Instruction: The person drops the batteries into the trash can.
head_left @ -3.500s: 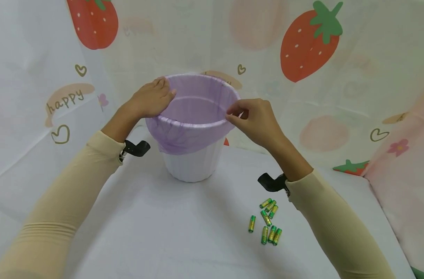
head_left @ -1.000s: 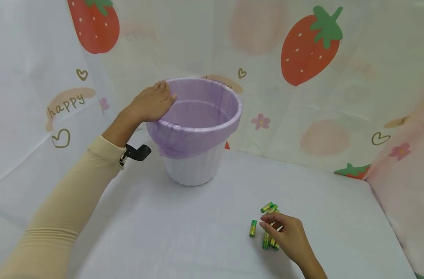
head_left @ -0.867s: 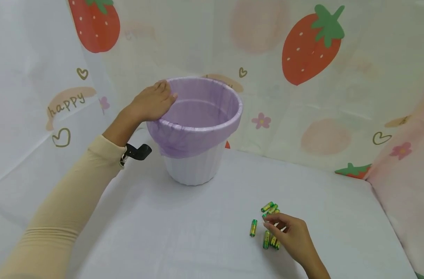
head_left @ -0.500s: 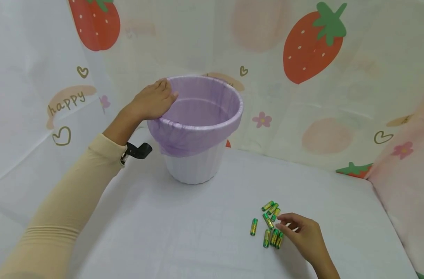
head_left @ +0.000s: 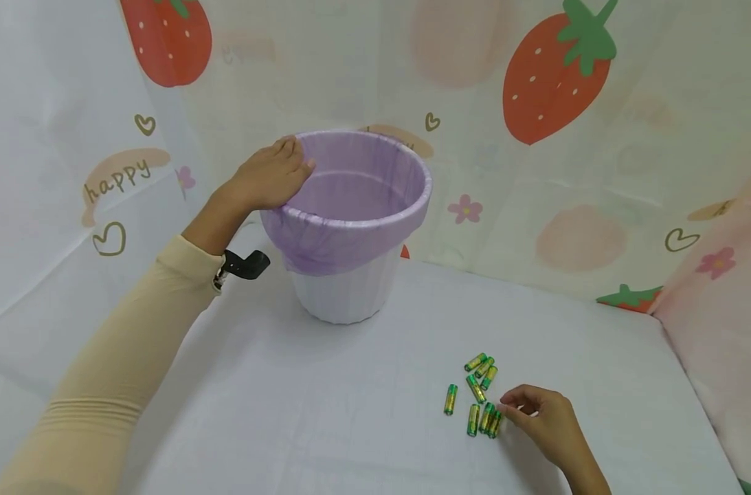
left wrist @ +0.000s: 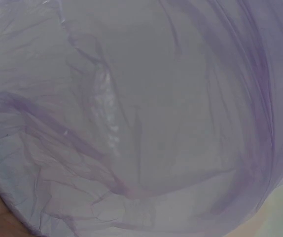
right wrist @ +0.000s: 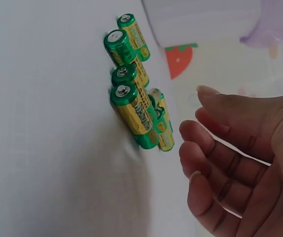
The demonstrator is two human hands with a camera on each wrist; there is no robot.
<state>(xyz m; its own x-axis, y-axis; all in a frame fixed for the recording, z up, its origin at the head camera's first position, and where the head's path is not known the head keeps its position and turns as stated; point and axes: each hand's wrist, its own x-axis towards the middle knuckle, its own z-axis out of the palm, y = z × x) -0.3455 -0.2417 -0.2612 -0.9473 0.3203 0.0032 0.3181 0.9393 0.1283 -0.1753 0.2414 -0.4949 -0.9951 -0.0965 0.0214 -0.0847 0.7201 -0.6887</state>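
Observation:
In the head view a white trash bin [head_left: 344,295] stands upright at the back, lined with a purple plastic bag [head_left: 344,247] folded down over its rim. My left hand [head_left: 270,175] holds the bin's left rim over the bag, thumb on the inner side. Its camera sees mostly the bag [left wrist: 146,118], with a sliver of the hand at the lower left. My right hand [head_left: 542,416] hovers just right of several green and yellow batteries [head_left: 473,419], fingertips close to the nearest one. In the right wrist view its fingers are loosely bent with nothing between them, beside the nearest battery [right wrist: 134,116].
A white cloth [head_left: 326,405] covers the table. Behind it hangs a curtain [head_left: 363,62] printed with strawberries, and a pink sheet [head_left: 727,275] borders the right side. A black wrist camera mount [head_left: 247,265] sticks out from the left sleeve.
My right hand has left the bin's right rim and come down to the batteries, then drifted right and slightly nearer. The left hand and the batteries stay put.

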